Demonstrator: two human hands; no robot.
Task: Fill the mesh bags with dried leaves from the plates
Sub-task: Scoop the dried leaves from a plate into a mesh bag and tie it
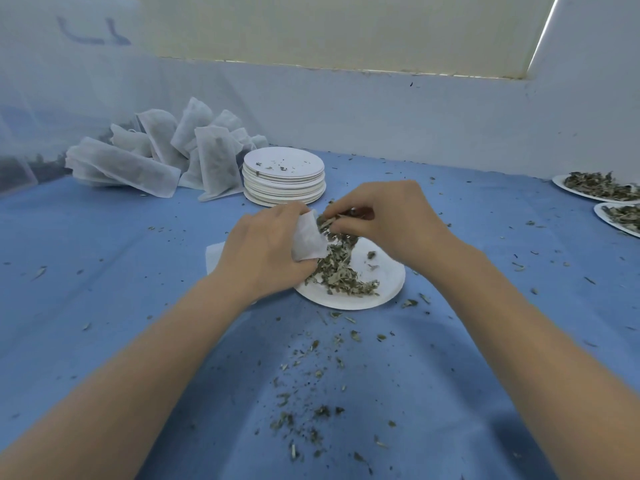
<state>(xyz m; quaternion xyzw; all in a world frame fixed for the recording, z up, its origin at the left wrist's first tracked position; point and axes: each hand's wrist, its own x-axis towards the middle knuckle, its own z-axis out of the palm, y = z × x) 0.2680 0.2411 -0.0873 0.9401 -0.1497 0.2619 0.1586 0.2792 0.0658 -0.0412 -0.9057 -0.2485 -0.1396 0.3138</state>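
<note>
A white paper plate [384, 289] lies mid-table with a heap of dried leaves [341, 271] on it. My left hand [263, 247] grips a small white mesh bag [308, 239] above the plate's left side. My right hand [391, 216] pinches a clump of leaves right at the bag's upper edge. The bag's mouth is hidden by my fingers.
A stack of used white plates [284, 176] stands behind my hands. A pile of filled mesh bags [156, 157] lies at the back left. Two plates with leaves [599, 185] sit at the right edge. A flat white bag [214, 256] lies under my left wrist. Leaf crumbs [311, 403] litter the blue cloth.
</note>
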